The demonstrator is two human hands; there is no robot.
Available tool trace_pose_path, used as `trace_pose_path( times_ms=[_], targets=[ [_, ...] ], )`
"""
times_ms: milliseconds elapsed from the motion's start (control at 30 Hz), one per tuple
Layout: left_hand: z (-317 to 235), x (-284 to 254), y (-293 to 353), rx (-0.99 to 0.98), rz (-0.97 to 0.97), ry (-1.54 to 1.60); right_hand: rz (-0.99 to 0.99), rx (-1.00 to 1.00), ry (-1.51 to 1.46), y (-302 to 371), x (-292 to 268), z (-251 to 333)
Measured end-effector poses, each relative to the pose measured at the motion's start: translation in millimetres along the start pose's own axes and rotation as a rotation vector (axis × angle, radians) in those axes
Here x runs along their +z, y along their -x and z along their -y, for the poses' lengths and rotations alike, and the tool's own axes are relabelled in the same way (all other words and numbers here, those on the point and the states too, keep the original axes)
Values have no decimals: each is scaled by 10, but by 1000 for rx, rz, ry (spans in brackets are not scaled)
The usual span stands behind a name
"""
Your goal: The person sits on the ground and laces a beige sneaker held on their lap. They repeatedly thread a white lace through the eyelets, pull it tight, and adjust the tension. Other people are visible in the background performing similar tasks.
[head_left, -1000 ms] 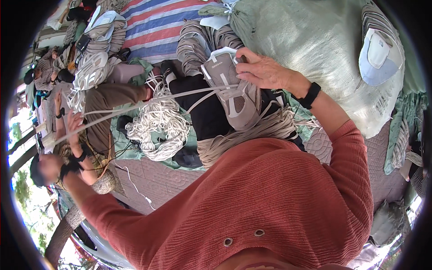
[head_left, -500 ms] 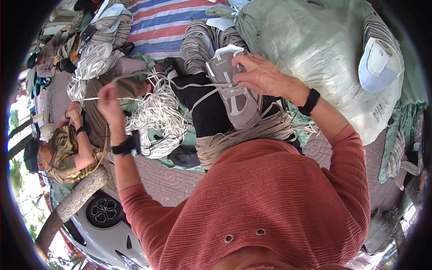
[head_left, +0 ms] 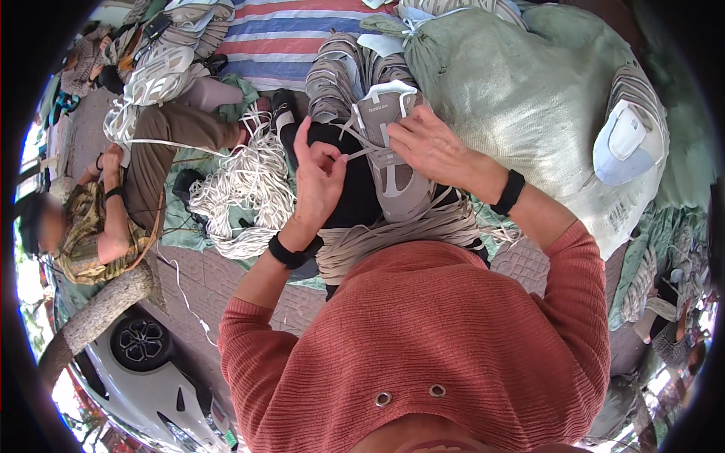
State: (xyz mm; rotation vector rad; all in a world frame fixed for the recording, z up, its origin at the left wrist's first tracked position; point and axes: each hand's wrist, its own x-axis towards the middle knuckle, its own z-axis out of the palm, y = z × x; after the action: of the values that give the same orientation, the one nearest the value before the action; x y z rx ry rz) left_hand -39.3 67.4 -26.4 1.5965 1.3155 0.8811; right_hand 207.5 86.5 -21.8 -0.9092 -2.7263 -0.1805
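On my remote feed the main risk sat w/ the flat pale-grey lace [head_left: 362, 152]: the L hand [head_left: 320, 177] had what looked like just thumb & fingertip closed on it approx. at the free end, so a weak pinch or sharp tug could've let it slip. The grey mesh shoe upper w/ white trim [head_left: 396, 186] looked soft; pulling L harder than the R hand [head_left: 436, 149] braced could've skewed it or puckered the lacing area. Another pale strand stuck out just above the L fingertips, & crossing the two could've caused a twist. The loose hank of long beige laces [head_left: 343, 257] lay across the black-trousered lap [head_left: 347, 204], right by the upper's rounded lower end, so a stray strand could've snagged there too.

Re position: the upper lay on the lap, approx. centre of my view, rounded end toward the wearer. It was R of the L fingertips & apart from them, w/ the lace bridging that short gap. At least one other L finger pointed straight up, touching nothing. The R hand was over the upper's right side, fingers bent, tips against it near mid-length; couldn't tell if they were clamped on lace or mesh, or only pressing.
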Motion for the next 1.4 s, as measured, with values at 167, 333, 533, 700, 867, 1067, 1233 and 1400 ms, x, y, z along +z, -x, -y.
trace_pose_path(
  times_ms=[167,333,533,700,867,1067,1233,1400],
  targets=[
    [-18,144,122,371,210,-132,158,274,-643,-25,41,-50],
    [-38,220,249,479,453,-185,445,350,-1238,17,-87,-247],
    [-20,244,211,523,453,-190,96,226,-599,-7,23,-228],
    [3,290,211,518,492,-187,-402,368,-465,-17,409,-18],
    [26,282,208,514,510,-170,-430,741,-772,28,582,119],
    [81,269,-32,256,331,1,-46,521,-1174,233,252,-200],
    [76,351,-205,134,272,-92,120,474,-1227,192,153,-368],
    [26,422,-278,196,298,-150,199,377,-1180,126,198,-466]
  ],
)
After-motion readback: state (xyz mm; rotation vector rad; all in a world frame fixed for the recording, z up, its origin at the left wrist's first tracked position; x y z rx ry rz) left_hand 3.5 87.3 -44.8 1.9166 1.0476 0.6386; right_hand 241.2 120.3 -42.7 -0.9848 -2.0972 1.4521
